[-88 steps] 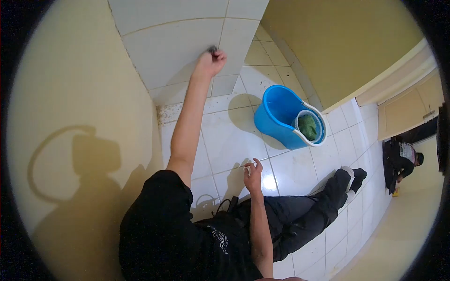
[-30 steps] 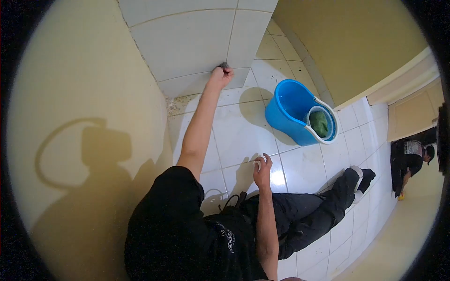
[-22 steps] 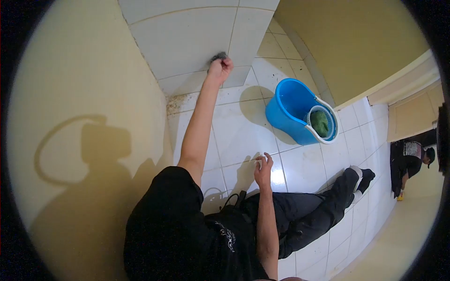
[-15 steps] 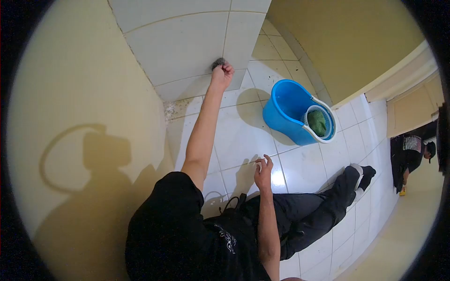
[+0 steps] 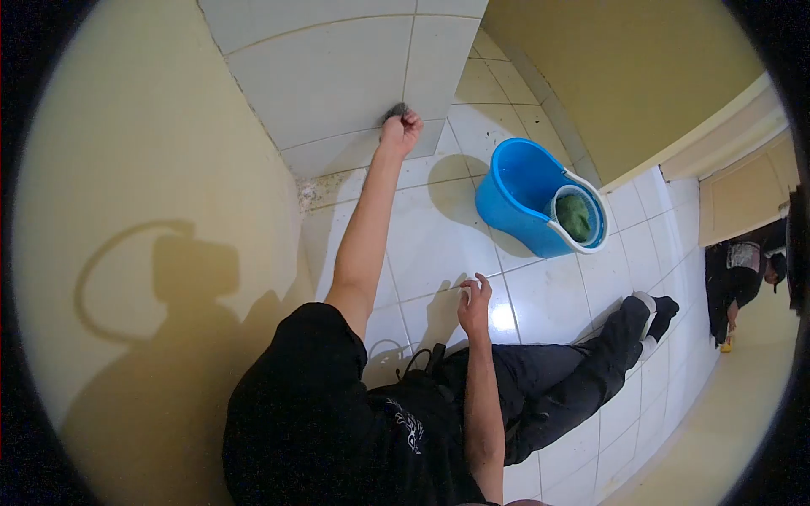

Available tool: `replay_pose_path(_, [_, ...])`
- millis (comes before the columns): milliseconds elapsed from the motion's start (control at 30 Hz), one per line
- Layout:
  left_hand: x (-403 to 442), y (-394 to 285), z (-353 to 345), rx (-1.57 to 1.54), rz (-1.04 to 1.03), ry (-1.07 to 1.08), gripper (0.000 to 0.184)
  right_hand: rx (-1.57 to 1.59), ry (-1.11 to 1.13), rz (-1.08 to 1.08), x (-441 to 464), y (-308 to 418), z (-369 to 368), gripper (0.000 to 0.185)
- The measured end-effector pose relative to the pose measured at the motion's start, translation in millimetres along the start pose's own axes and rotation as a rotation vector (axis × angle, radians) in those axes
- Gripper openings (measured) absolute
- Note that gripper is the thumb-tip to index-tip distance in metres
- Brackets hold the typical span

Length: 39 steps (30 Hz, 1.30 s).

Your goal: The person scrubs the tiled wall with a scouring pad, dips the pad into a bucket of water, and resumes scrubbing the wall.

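My left hand (image 5: 402,131) is closed on a dark grey, fuzzy scouring pad (image 5: 395,111). It presses the pad to the white tiled wall (image 5: 337,76), near a grout line low down and close to the wall's corner. The left arm is stretched out almost straight. My right hand (image 5: 475,305) hangs above my lap with its fingers loosely bent and apart, holding nothing. Nearest to it are my dark trousers (image 5: 540,371) and the glossy floor tiles (image 5: 548,304).
A blue bucket (image 5: 515,198) with a white handle stands on the right, a green cloth (image 5: 573,218) in its strainer basket. Dirt specks the floor corner (image 5: 316,192). A yellow wall (image 5: 152,152) rises at left. Another person (image 5: 741,274) crouches far right beside something yellow (image 5: 726,344).
My left hand and the scouring pad have shifted very slightly on the wall. The right hand stays nearly still. The view has tilted a little.
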<state>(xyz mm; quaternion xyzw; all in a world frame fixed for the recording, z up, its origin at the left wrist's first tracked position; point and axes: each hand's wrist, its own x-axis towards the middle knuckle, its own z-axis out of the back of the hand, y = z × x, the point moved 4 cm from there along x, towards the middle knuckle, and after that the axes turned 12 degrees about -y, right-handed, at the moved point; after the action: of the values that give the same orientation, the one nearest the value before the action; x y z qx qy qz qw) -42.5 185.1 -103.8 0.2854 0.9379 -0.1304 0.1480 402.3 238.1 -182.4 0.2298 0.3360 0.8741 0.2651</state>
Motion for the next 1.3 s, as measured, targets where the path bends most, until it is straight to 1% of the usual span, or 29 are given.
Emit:
replay_pose_path(67, [-2.9,10.3,2.5,-0.049,0.052,-0.066,0.017,-0.008,-0.015,0.015,-3.2,-1.7,0.6,0.026])
replay_pose_path(100, [-1.6,10.4,0.6,-0.078,0.018,-0.093,0.015,-0.01,-0.023,0.019,-3.1,-2.8,1.2,0.026])
replay_pose_path(200, [-6.0,-3.7,-18.8,-0.214,0.019,0.002,0.014,-0.007,-0.025,-0.007,1.8,-4.4,3.0,0.026])
replay_pose_path(333, [-3.0,1.7,-4.6,-0.138,0.058,-0.047,0.013,-0.003,0.03,-0.022,-0.5,-0.6,-0.3,0.029])
replay_pose_path(433, [-0.4,-1.9,-14.5,-0.222,0.046,-0.026,0.017,0.002,0.0,0.003,-0.8,-3.1,0.1,0.029])
replay_pose_path(533, [2.9,-8.7,-21.4,-0.416,0.198,0.023,0.016,-0.008,-0.018,0.009,-0.8,-4.8,3.1,0.025])
replay_pose_path(633, [-2.7,-0.5,-10.7,-0.289,0.135,-0.091,0.016,-0.018,0.014,0.005,-1.0,-3.6,0.5,0.025])
replay_pose_path(733, [4.0,1.1,-9.4,-0.245,0.05,-0.06,0.016,0.01,-0.006,0.009,-1.9,-3.1,-0.1,0.028])
replay_pose_path(833, [-4.4,-9.3,-22.8,-0.349,0.081,-0.039,0.016,0.01,0.002,-0.008,-0.3,-3.7,2.8,0.027])
replay_pose_path(933, [1.5,-2.2,1.2,-0.252,0.093,-0.141,0.015,0.004,0.026,-0.004,-1.0,-4.9,-1.1,0.027])
replay_pose_path(1000, [7.4,-10.5,13.9,-0.181,0.03,-0.122,0.018,-0.023,0.026,0.012,-3.6,-6.5,-2.4,0.026])
replay_pose_path(1067, [1.6,-27.8,-2.0,-0.147,-0.021,-0.086,0.018,-0.027,0.003,0.012,2.3,-8.6,-2.9,0.026])
replay_pose_path(1100, [-22.1,-44.2,-22.9,-0.155,-0.049,-0.077,0.018,-0.019,0.0,0.003,2.2,-7.2,-0.2,0.026])
replay_pose_path(1133, [-38.0,-58.0,-29.3,-0.163,-0.084,-0.071,0.017,-0.007,0.003,-0.004,-1.2,-6.7,0.0,0.026])
replay_pose_path(1200, [-40.9,-67.5,-14.7,-0.122,0.039,-0.117,0.018,-0.012,0.02,0.006,-5.7,-10.0,-3.0,0.027])
replay_pose_path(1233, [-43.1,-69.6,-18.6,-0.098,0.102,-0.125,0.018,-0.011,0.014,0.017,-1.4,-9.6,-4.3,0.027])
replay_pose_path(1267, [-34.0,-68.4,-1.6,-0.074,0.089,-0.2,0.018,-0.005,0.014,0.017,1.6,-8.2,-4.9,0.025])
replay_pose_path(1300, [-19.3,-61.5,30.8,-0.049,0.078,-0.278,0.018,0.001,0.014,0.012,0.8,-6.5,-4.2,0.024])
